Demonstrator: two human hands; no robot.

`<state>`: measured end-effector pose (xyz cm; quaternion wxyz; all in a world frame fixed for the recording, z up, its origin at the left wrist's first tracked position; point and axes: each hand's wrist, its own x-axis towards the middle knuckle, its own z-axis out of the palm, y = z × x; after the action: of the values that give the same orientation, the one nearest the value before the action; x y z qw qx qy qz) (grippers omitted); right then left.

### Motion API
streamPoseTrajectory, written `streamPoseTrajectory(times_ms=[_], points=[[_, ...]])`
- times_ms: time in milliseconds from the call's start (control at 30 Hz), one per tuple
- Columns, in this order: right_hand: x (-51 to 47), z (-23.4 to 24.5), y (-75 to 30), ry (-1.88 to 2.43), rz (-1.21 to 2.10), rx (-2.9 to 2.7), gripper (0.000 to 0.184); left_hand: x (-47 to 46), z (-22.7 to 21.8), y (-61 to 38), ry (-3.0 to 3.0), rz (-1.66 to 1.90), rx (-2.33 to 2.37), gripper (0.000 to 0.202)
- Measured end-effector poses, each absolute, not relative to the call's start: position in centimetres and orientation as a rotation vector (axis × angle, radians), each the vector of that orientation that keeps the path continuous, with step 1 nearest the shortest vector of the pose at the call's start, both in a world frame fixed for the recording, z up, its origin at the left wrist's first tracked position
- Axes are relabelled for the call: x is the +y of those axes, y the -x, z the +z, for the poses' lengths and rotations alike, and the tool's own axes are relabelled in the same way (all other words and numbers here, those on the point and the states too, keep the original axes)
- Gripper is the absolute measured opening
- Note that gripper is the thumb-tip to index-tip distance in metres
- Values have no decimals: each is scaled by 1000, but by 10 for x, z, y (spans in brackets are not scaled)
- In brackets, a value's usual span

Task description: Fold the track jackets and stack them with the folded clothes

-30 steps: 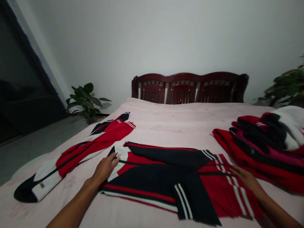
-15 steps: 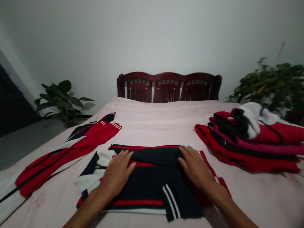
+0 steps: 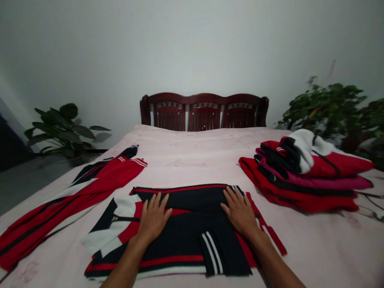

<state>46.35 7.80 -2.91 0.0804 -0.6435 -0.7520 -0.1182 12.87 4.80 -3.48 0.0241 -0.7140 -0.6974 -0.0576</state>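
Tracksuit jacket's (image 3: 183, 236) edge lies past left hand (image 3: 153, 218) and right hand (image 3: 239, 213).

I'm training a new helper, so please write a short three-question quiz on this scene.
1. True or false: the left hand and the right hand both rest flat on the folded navy and red jacket.
2. Fill in the blank: the sleeve nearest the person carries white ____.
3. What lies on the bed right of the jacket? A) a lamp B) a stack of red clothes C) a pillow

Key: 1 true; 2 stripes; 3 B
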Motion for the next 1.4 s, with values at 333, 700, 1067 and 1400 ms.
streamPoseTrajectory(times_ms=[333,700,1067,1400], points=[[82,-26,-466,2049,-219,-2149,56,49,-33,-128,2190,-231,-2196,57],[83,-29,-466,2013,-279,-2104,53,51,-37,-127,2182,-258,-2169,55],[84,-32,-466,1988,-294,-2102,52,50,-36,-127,2188,-282,-2169,55],[37,4,-429,1250,-18,-2360,61,51,-39,-127,2177,-272,-2159,55]])
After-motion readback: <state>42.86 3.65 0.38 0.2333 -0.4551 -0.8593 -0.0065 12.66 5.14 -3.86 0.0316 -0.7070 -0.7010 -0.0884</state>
